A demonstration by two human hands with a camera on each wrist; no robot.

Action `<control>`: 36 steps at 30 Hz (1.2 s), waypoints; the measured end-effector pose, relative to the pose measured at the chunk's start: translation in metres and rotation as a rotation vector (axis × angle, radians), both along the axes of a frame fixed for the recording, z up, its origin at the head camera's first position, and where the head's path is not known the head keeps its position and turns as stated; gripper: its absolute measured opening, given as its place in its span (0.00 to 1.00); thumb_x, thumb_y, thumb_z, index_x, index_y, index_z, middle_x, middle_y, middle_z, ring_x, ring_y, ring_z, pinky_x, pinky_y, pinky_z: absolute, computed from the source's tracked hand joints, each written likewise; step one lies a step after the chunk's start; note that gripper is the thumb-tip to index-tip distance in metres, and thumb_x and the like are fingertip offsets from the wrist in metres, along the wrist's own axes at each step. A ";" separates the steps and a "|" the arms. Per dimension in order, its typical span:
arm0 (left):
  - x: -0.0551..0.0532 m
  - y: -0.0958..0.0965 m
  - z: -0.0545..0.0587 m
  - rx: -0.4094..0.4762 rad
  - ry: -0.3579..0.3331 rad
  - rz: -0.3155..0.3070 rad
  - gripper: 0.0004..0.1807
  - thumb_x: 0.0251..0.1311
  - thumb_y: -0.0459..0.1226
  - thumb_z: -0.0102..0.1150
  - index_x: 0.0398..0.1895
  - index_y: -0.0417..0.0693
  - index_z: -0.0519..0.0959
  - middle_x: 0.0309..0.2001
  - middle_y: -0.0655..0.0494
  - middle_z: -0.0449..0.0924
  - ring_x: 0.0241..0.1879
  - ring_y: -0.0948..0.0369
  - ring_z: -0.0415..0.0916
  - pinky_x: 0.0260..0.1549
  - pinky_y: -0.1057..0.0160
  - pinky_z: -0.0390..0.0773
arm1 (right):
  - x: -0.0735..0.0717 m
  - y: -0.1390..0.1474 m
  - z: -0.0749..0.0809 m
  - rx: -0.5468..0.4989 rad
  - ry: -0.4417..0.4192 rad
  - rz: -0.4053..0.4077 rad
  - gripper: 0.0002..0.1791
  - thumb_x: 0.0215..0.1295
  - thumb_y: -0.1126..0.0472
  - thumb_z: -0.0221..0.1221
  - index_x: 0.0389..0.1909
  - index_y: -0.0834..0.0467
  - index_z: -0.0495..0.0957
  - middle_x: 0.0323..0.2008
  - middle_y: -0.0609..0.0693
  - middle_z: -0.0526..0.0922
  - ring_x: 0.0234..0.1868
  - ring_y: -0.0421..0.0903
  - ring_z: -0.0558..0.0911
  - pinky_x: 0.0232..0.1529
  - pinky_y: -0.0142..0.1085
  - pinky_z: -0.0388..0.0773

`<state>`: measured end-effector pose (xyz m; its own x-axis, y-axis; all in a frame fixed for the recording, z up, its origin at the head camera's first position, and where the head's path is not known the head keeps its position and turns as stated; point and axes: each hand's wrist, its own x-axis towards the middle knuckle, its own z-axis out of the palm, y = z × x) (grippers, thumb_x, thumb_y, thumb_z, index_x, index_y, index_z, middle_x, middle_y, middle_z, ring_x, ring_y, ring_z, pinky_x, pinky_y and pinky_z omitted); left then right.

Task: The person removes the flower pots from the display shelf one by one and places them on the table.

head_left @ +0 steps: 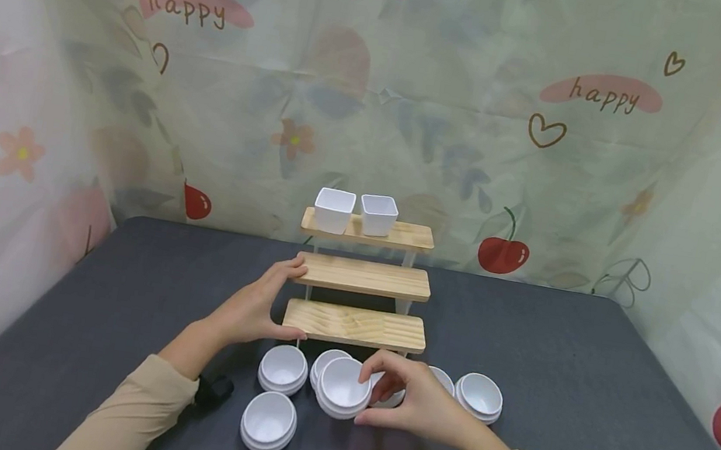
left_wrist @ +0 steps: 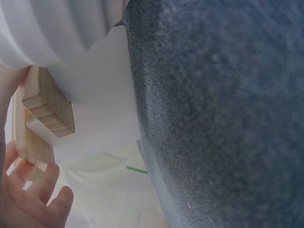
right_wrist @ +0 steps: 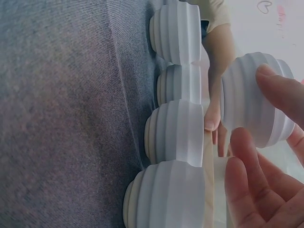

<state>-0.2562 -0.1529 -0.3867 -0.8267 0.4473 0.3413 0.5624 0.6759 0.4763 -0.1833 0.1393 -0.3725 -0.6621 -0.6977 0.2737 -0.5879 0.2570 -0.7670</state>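
My right hand (head_left: 421, 400) pinches a small round white ribbed bowl (head_left: 343, 389) between thumb and fingers. In the right wrist view this bowl (right_wrist: 249, 99) is raised above a row of similar bowls (right_wrist: 175, 135). My left hand (head_left: 252, 306) holds the left end of a three-tier wooden display stand (head_left: 354, 326), its fingertips at the middle tier and its thumb at the bottom tier's front corner. Two square white bowls (head_left: 334, 211) sit on the top tier; the middle and bottom tiers are bare.
Several more round white bowls stand before the stand, including one at the front left (head_left: 269, 421) and one at the right end (head_left: 480, 396). A dark grey cloth covers the table (head_left: 546, 349). Printed curtains (head_left: 411, 131) enclose its back and sides.
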 end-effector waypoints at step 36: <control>0.001 0.001 0.001 -0.002 -0.012 0.008 0.53 0.40 0.46 0.75 0.68 0.41 0.56 0.73 0.45 0.48 0.70 0.46 0.55 0.60 0.47 0.68 | 0.002 -0.003 -0.012 0.029 0.053 0.123 0.19 0.49 0.58 0.70 0.38 0.57 0.72 0.35 0.52 0.77 0.30 0.40 0.80 0.34 0.31 0.80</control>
<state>-0.2550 -0.1521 -0.3862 -0.8339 0.4416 0.3310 0.5517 0.6809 0.4816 -0.1817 0.1362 -0.3847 -0.5563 -0.7806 0.2850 -0.6560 0.2020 -0.7272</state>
